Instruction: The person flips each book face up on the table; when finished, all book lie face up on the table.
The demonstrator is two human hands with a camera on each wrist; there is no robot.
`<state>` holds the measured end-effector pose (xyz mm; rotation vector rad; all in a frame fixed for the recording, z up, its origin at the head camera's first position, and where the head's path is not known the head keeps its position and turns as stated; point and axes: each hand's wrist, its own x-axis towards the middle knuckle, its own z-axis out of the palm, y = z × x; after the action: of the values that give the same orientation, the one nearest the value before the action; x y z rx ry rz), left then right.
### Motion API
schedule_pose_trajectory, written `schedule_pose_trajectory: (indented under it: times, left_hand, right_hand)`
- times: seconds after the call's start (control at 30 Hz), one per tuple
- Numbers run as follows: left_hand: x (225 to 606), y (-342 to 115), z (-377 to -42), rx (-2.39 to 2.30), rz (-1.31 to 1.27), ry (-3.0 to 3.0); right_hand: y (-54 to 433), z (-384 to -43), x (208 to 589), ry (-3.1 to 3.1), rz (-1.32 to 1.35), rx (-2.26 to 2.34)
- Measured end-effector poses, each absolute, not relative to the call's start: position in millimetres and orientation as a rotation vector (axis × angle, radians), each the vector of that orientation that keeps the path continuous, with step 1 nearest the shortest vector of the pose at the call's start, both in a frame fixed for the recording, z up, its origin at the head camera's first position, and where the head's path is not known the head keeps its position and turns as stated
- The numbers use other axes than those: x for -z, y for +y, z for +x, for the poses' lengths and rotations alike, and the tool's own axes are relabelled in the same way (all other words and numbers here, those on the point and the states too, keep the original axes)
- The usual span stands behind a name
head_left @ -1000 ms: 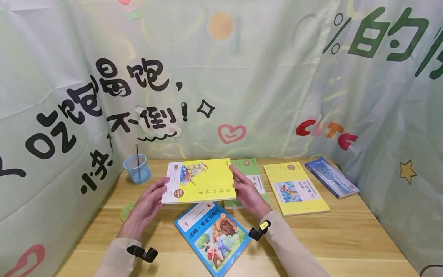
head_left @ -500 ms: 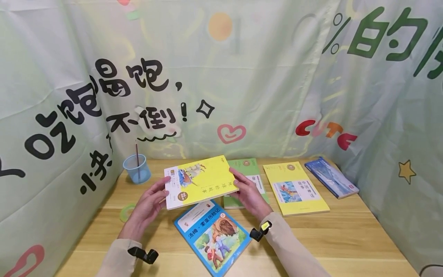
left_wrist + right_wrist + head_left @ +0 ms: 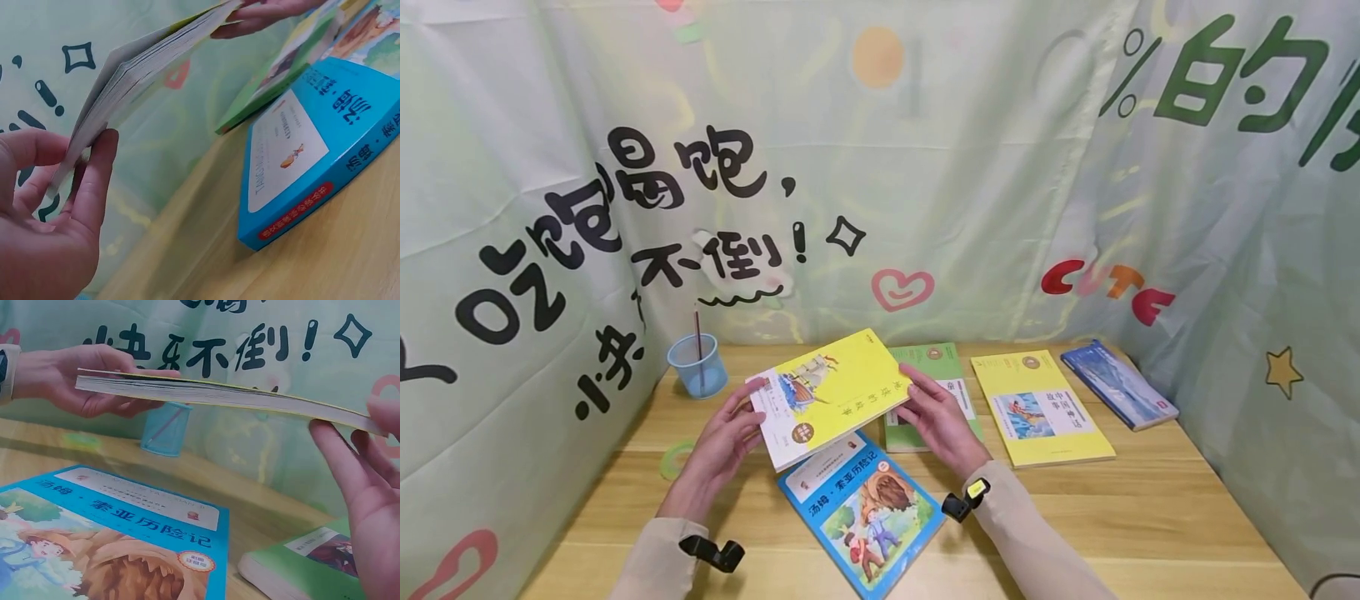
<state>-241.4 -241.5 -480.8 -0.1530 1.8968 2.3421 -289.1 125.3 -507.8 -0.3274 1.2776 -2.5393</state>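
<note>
A yellow book with a sailing ship on its cover (image 3: 850, 379) is held up above the table between both hands. My left hand (image 3: 721, 446) pinches its white left end, thumb on top and fingers beneath, as the left wrist view shows. My right hand (image 3: 942, 421) grips the opposite end the same way. In the right wrist view the page edges of the yellow book (image 3: 206, 395) face the camera, and the book looks nearly level. Below it lies a blue book (image 3: 872, 517), its top edge partly covered in the head view. A green book (image 3: 936, 367) lies partly behind my right hand.
On the right of the wooden table (image 3: 1150, 517) lie another yellow book (image 3: 1045, 408) and a dark blue book (image 3: 1118, 383). A light blue cup (image 3: 697, 371) holding a thin stick stands back left. Near my left hand is a green ring (image 3: 676, 460). Printed cloth hangs around the table.
The yellow book has turned in my hands: its left end came nearer and its far right corner swung up and left. Both hands keep hold of it. The other books have not moved.
</note>
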Motion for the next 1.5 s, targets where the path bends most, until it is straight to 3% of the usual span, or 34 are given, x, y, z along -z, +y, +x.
schedule_pose_trajectory:
  times: [0.2,0.6,0.97,1.2,1.5]
  left_hand:
    - [481,-241,-241,-2.316,-0.165,1.929]
    - [482,-240,-241,-2.255,-0.173,2.039]
    - [484,-242,-241,-2.209,-0.256,2.048]
    - [485,-246,-240,-2.179,-0.200,2.053]
    - [480,-259,-248,-2.266,-0.404,2.023]
  right_hand:
    - [120,-291,507,1.373,-0.170,2.571]
    - [118,-289,506,1.546,-0.267,2.479]
    - [109,-291,509,1.707,-0.109,2.608]
    - [102,-290,507,1.904,-0.147,2.436]
    - [84,-297,500,1.885,-0.198,2.377]
